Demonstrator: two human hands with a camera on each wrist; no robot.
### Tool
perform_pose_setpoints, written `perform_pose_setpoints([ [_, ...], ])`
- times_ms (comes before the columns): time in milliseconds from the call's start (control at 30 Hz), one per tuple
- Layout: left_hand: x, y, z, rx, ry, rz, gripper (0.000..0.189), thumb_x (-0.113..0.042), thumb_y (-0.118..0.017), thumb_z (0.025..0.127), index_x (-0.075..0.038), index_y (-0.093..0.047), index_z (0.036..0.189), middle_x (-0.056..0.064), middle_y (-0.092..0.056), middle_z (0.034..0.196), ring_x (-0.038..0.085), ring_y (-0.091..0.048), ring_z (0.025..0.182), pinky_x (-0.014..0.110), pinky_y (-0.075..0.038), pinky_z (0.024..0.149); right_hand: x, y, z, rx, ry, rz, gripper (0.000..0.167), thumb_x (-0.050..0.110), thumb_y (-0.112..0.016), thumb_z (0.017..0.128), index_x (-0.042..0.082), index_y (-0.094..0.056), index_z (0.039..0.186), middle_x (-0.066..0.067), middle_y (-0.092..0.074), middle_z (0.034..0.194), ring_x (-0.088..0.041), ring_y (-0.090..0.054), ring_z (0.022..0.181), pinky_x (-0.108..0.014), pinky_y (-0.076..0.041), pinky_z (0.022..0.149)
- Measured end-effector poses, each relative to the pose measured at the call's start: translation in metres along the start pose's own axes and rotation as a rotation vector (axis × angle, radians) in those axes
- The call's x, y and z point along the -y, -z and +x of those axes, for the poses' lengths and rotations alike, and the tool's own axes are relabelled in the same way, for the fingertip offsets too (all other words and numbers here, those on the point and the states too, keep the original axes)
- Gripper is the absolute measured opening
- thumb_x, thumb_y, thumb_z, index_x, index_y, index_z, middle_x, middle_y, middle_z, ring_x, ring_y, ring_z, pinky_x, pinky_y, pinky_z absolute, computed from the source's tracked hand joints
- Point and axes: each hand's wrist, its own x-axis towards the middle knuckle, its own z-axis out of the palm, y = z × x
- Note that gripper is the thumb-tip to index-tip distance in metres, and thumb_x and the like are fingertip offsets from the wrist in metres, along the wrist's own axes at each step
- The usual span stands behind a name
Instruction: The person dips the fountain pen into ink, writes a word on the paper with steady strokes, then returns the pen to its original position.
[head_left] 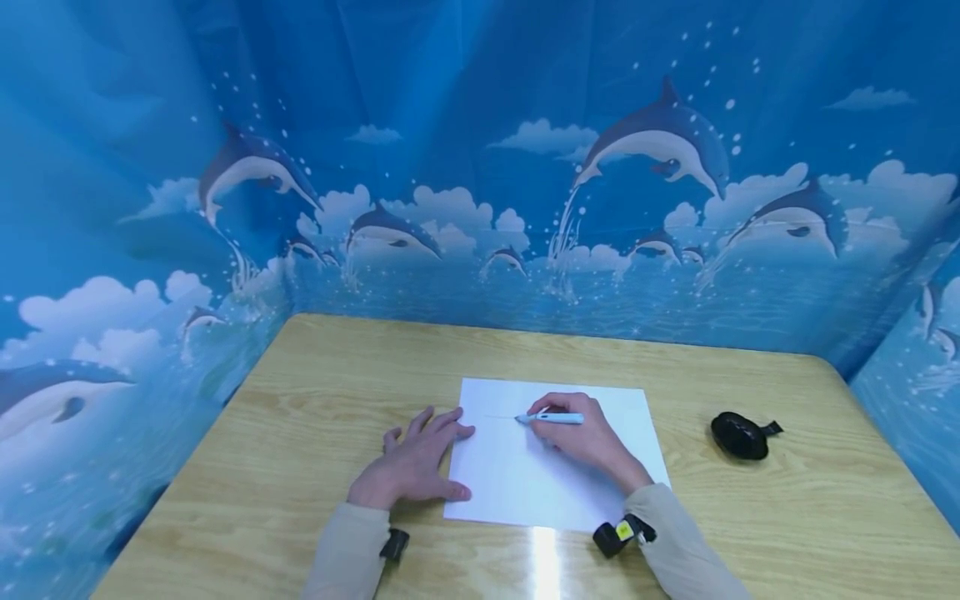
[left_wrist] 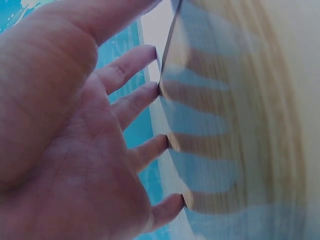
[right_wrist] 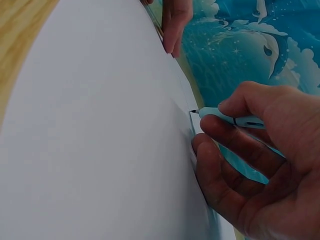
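A white sheet of paper (head_left: 517, 475) lies on the wooden table. My right hand (head_left: 581, 433) pinches a light blue fountain pen (head_left: 562, 418), its dark nib touching the sheet. A thin, short line runs left from the nib across the upper part of the paper. In the right wrist view the pen (right_wrist: 248, 121) sits between thumb and fingers. With fingers spread, my left hand (head_left: 412, 467) rests at the sheet's left edge, thumb and a fingertip on the paper. The left wrist view shows the fingertips of that hand (left_wrist: 95, 135) pressing the tabletop.
To the right of the paper lies a small black oval pouch-like object (head_left: 739, 436) with a short strap. A blue curtain printed with dolphins (head_left: 465, 275) hangs behind and beside the wooden table (head_left: 360, 358). Light reflects at the table's front.
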Motion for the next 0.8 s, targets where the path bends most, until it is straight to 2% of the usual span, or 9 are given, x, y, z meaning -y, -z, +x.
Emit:
perform_pose_setpoints([
  [367,-0.0034,0.0021,-0.0023,0.003,0.011,-0.023,0.082,-0.045,-0.088,0.075,-0.025,-0.054,0.147,0.000,-0.030,0.169,0.041,-0.017,0.158,0.081,-0.013,0.116,-0.0056,0.0048,-0.0013,-0.016,-0.026,0.006,0.012,0.017,-0.075,0.089,0.016,-0.077,0.101,-0.004,-0.077,0.098,-0.016,-0.063,0.063,-0.029,-0.055,0.057],
  [600,-0.0054,0.0031,-0.0037,-0.001,0.018,-0.018,0.084,-0.046,-0.089,0.074,-0.024,-0.054,0.147,0.001,-0.031,0.169,0.042,-0.017,0.157,0.082,-0.013,0.115,-0.0049,0.0070,-0.0046,-0.024,-0.045,0.010,0.012,0.016,-0.075,0.088,0.016,-0.077,0.100,-0.003,-0.076,0.094,-0.017,-0.063,0.063,-0.029,-0.055,0.057],
  [800,-0.0053,0.0032,-0.0036,-0.006,0.011,-0.016,0.084,-0.047,-0.089,0.074,-0.024,-0.054,0.147,0.000,-0.032,0.169,0.042,-0.018,0.157,0.083,-0.014,0.114,-0.0058,0.0090,-0.0054,-0.030,-0.061,0.008,0.012,0.016,-0.075,0.089,0.016,-0.077,0.100,-0.004,-0.077,0.098,-0.017,-0.064,0.064,-0.029,-0.056,0.058],
])
